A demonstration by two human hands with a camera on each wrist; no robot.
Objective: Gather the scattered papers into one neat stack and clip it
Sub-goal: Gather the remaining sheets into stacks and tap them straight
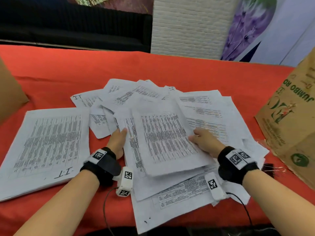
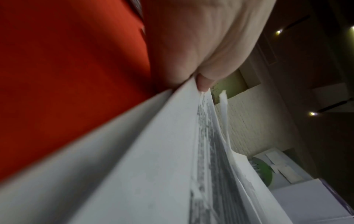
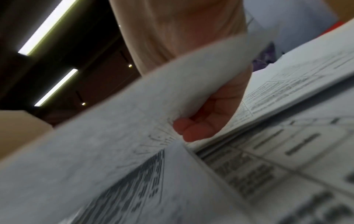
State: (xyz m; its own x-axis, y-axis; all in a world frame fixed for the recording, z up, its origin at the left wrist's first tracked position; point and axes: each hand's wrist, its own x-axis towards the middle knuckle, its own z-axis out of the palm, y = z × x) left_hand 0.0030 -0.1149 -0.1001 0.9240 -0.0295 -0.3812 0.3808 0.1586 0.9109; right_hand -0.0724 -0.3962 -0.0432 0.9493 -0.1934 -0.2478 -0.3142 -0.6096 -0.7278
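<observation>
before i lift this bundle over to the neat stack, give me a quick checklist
1. Left hand grips the bundle's left edge: ok.
2. Right hand grips its right edge, fingers underneath: ok.
3. Bundle edges squared: not ok, sheets fan out.
4. Neat stack free to receive: ok.
5. All loose papers gathered: not ok.
6. Binder clip within reach: ok, by the paper bag.

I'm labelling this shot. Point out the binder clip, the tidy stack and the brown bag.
binder clip [image 1: 269, 168], head view, black body.
tidy stack [image 1: 46, 147], head view, top sheet's middle.
brown bag [image 1: 289, 130], head view, printed side.
</observation>
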